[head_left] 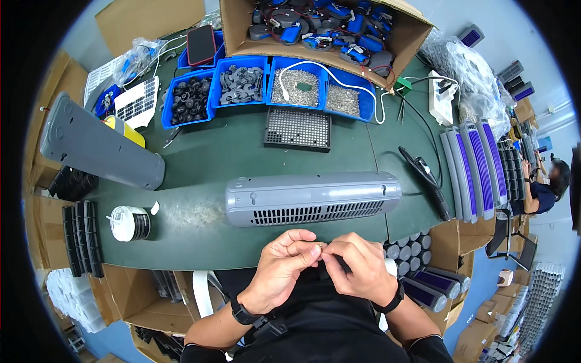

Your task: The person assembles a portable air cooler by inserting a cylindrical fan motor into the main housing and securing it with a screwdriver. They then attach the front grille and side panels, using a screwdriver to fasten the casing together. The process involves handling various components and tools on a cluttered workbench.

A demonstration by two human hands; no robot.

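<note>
My left hand (283, 269) and my right hand (358, 266) meet at the table's near edge, each closed in a pinch. Between their fingertips is a tiny pale, goldish bit, too small to name. Just beyond them lies a long grey plastic housing (311, 189), its slotted vent facing me. A black corded power screwdriver (428, 181) rests to its right. Farther back sit a black perforated tray (284, 130) and blue bins: one of small silvery screws (289, 85), another of similar metal pieces (344, 100), with grey plastic parts (241, 83) and black round parts (191, 100) farther left.
A second grey housing (100, 145) stands at the left, near a white tub (129, 224). Grey-and-purple panels (475, 169) line the right edge. A cardboard box (242, 36) of blue-and-black wired parts stands at the back. Another person (538, 187) sits far right.
</note>
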